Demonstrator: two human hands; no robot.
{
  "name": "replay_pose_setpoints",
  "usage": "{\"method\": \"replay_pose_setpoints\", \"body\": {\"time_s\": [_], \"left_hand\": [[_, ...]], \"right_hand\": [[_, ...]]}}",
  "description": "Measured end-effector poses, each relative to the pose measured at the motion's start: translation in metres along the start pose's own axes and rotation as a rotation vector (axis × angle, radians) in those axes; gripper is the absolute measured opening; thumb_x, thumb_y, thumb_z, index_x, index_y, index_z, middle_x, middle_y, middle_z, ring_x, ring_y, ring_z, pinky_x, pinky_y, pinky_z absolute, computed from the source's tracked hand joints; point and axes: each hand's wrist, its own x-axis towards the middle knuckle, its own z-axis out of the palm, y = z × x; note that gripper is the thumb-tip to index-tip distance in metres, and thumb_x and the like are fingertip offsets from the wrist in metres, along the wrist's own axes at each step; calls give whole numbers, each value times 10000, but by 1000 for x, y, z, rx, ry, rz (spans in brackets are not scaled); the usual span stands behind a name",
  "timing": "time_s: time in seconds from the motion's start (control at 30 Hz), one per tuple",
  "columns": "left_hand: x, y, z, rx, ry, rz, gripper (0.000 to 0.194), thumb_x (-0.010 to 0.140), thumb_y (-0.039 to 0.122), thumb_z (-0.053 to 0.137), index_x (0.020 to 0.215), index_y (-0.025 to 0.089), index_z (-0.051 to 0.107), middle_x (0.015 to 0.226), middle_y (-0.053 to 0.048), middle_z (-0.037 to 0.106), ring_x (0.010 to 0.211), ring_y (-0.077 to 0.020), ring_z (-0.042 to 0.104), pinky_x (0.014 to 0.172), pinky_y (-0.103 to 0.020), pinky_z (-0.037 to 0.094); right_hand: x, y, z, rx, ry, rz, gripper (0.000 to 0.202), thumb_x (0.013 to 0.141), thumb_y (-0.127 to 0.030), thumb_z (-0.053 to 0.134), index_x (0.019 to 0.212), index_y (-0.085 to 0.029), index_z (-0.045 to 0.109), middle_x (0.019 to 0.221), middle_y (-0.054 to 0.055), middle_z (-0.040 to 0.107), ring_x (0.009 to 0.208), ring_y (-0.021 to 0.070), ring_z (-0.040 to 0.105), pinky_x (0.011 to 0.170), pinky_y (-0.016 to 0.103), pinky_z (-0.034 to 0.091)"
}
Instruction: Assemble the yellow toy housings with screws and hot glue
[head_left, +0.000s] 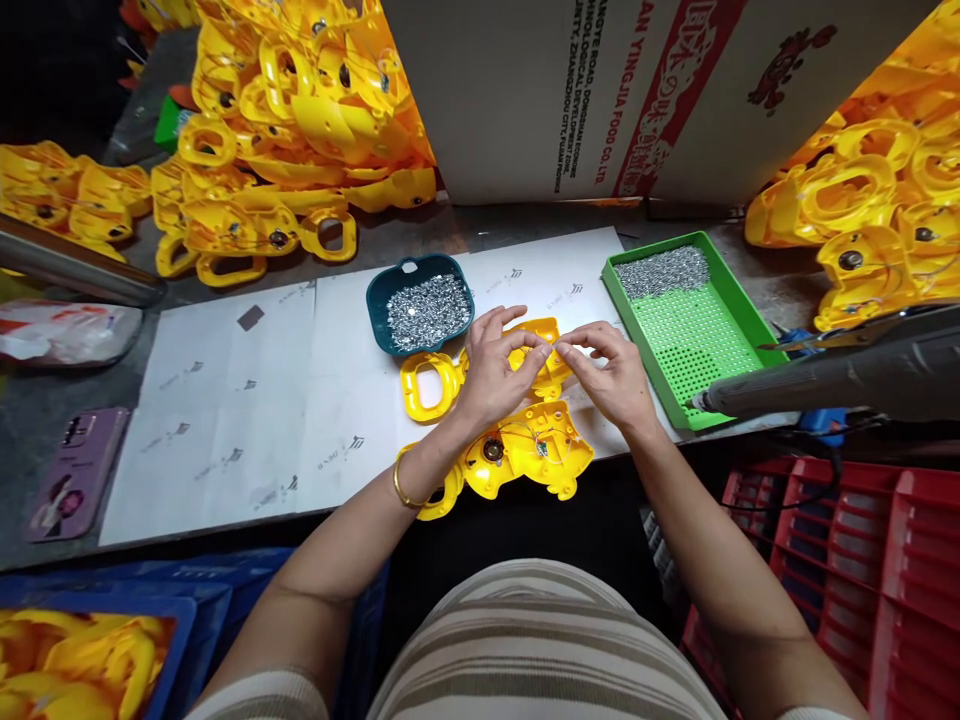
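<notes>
My left hand (501, 368) and my right hand (609, 375) meet at their fingertips above a yellow plastic shell (551, 378) on the white board. Thumb and index finger of each hand are pinched together; whatever lies between them is too small to make out. The left hand covers part of that shell, whose looped handle shows at its left. Nearer to me lies a second yellow shell (525, 450) with a round dark part and thin wires inside. A dark green tray (373, 318) of small silvery metal pieces stands just behind my left hand.
At the right, a green basket (690, 410) holds more metal pieces, beside a dark tool (825, 365). Yellow shells (300, 130) are heaped behind at both sides of a large carton (517, 100). A purple phone (79, 470) lies far left; red crates (847, 570) stand lower right.
</notes>
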Motion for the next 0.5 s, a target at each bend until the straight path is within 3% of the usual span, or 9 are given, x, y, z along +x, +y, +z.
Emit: {"method": "replay_pose_setpoints", "body": {"time_s": [0.1,0.23,0.4,0.5], "left_hand": [[2,1,2,75,-7,-9,88,891,258,609,830,231,667,1421,-41,490,1378,-282,324,1162,-527,264],[5,4,6,166,-92,1,117,897,275,591,824,204,648,1505,-59,394,1435,-320,231,1168,-577,190],[8,6,13,204,-132,-41,149,902,301,593,836,188,665,1516,-75,394,1443,-323,227,1165,-579,178],[10,6,15,205,-121,-56,159,898,321,601,841,195,679,1494,-77,432,1435,-324,251,1157,-588,191]], "right_hand": [[-6,9,-3,-13,59,70,314,920,-442,517,1040,-211,692,1060,88,649,928,198,616,747,335,501],[-14,25,-3,45,-43,201,441,932,-515,485,1178,-183,637,1139,115,657,991,224,632,829,373,521],[-17,30,3,125,-140,294,571,916,-603,468,1250,-160,602,1051,115,677,725,183,668,711,349,550],[-17,29,5,126,-152,277,552,918,-599,471,1245,-176,610,1088,112,677,688,164,659,716,349,557]]}}
